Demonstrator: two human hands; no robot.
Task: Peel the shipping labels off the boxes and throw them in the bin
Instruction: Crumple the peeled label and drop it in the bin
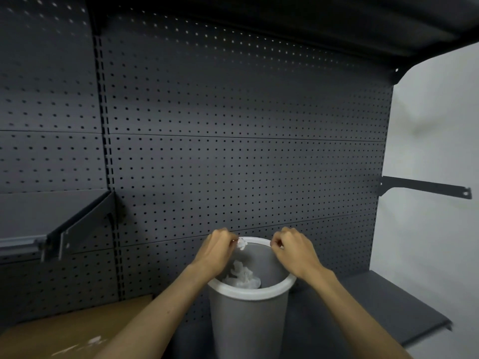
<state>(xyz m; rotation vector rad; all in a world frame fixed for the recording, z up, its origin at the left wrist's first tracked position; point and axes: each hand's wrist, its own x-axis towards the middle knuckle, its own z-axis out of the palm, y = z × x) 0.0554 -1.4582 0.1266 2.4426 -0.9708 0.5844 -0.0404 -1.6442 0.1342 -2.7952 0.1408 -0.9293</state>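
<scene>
The grey bin (248,314) already holds crumpled labels (242,277). A cardboard box (77,330) lies at its left. Above the rim, the left hand (216,251) pinches a label scrap (242,244); the right hand (294,248) is curled closed, apparently empty. The discarding step seems in hand; next, the fingers should release the sticky scrap.

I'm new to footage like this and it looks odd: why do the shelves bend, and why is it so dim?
Head view: the wide-angle lens bows the pegboard seams and the top shelf. The dark panels look dim and the white wall is brighter. The left hand, right hand and paper scrap over the bin look slightly soft, and the box in the corner is blurry.
</scene>
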